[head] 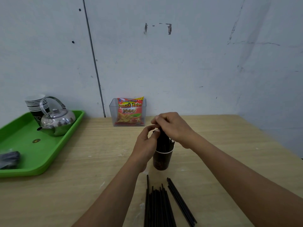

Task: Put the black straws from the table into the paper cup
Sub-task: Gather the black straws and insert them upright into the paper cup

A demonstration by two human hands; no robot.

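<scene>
Basically both hands, left hand (147, 141) and right hand (172, 126), pinch the black straw bundle (163, 141) upright in the paper cup (162, 159), likely steadying it; loose straws (157, 207) wait nearby.

Drinks-stall or pantry corner: stacked paper cups (36, 102), steel kettle (57, 120) on green tray (24, 145), boxed snack packet (129, 112).

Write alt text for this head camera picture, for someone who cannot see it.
Two bare hands, left hand and right hand, hold a bundle of black straws upright in a dark paper cup on a wooden table. More loose straws lie on the table nearer the camera. To the left, a green tray holds a metal kettle and stacked cups.
</scene>
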